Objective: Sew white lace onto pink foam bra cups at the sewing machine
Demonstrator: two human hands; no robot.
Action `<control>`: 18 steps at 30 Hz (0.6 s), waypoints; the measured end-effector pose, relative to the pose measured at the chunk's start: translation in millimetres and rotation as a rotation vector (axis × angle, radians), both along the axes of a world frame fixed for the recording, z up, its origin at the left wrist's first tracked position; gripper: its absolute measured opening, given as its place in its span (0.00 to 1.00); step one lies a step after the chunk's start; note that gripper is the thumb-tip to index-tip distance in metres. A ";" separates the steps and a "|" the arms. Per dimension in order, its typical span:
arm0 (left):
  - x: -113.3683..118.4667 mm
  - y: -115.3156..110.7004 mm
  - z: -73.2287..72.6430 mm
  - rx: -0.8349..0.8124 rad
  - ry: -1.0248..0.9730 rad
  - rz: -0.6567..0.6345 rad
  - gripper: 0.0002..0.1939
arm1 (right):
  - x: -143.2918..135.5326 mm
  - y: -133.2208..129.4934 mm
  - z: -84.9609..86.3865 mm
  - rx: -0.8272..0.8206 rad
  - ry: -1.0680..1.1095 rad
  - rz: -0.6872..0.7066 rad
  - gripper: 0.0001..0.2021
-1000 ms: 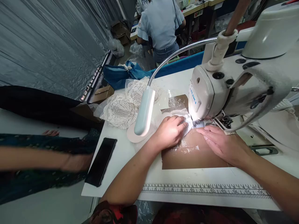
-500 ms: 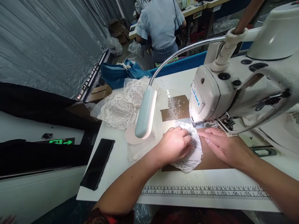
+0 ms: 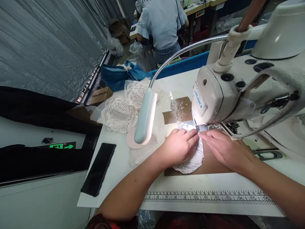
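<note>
A rounded white lace piece (image 3: 196, 152) with a smooth, pale backing lies beneath the sewing machine head (image 3: 206, 98), its upper end at the presser foot (image 3: 197, 127). My left hand (image 3: 182, 144) is on top of it, index and middle fingers reaching to the foot and the other fingers curled on the fabric. From the other side, my right hand (image 3: 222, 144) has its fingers drawn together, fingertips at the edge of the lace close to the needle. My left thumb is hidden, and so is the exact grip of the right fingertips.
A lamp (image 3: 145, 117) on a bendy metal neck hangs left of my hands. Behind it lie lace cups (image 3: 119, 113). A black phone (image 3: 98, 168) rests at the left, and a printed ruler (image 3: 207, 197) runs along the front edge. A person (image 3: 162, 28) sits farther back.
My left fingers have stretched out from a tighter curl and moved right and up to the presser foot. The lace piece has shifted slightly upward, and my right fingertips are nearer the needle.
</note>
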State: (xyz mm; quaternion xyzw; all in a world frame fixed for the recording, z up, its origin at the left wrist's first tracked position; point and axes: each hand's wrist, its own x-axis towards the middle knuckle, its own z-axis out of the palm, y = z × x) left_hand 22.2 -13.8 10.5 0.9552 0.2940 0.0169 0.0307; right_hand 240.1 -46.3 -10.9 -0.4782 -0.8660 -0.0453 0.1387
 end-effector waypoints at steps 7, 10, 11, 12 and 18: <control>-3.0 5.6 -7.6 0.037 -0.045 -0.036 0.21 | -0.9 1.0 -4.1 0.027 -0.020 -0.006 0.20; -3.8 6.4 -6.9 0.033 -0.062 -0.043 0.21 | -0.5 1.8 -3.7 -0.001 -0.003 -0.001 0.19; -3.9 6.5 -6.4 0.031 -0.070 -0.043 0.20 | -0.4 1.8 -4.2 -0.007 0.003 0.003 0.20; -4.0 6.6 -6.0 0.029 -0.078 -0.043 0.20 | -0.3 1.6 -5.2 -0.010 0.009 0.002 0.20; -3.8 7.3 -6.7 0.019 -0.131 -0.056 0.18 | 3.8 -2.6 -20.2 -0.006 0.056 -0.016 0.22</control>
